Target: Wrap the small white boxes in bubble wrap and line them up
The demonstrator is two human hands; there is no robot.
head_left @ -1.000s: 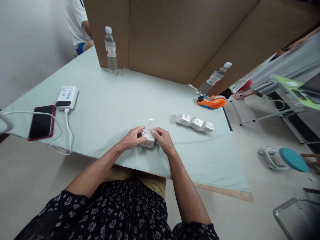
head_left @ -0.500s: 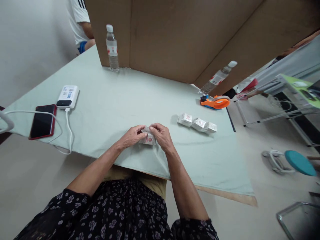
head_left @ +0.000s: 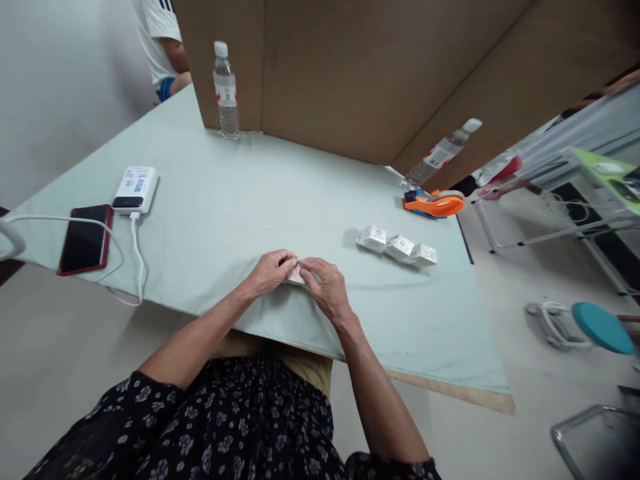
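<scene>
A small white packet with red print (head_left: 296, 275) rests on the cloth near the table's front edge, mostly covered by my fingers. My left hand (head_left: 274, 271) pinches its upper left side, fingers closed. From the right, my right hand (head_left: 325, 283) grips the packet with thumb and fingers, the fingertips of both hands almost meeting on top. Three similar wrapped packets (head_left: 400, 247) lie in a row to the right, apart from my hands.
An orange tape dispenser (head_left: 434, 203) sits at the right edge. Water bottles (head_left: 227, 97) (head_left: 443, 155) stand against a cardboard partition (head_left: 340, 80). On the left lie a power bank (head_left: 136, 189), a phone (head_left: 86, 239) and a white cable (head_left: 136, 250). A person (head_left: 160, 40) is behind the partition.
My right hand has lowered and turned over the packet, covering more of its front. My left fingertips have shifted slightly right along its top. The view has moved a little.
</scene>
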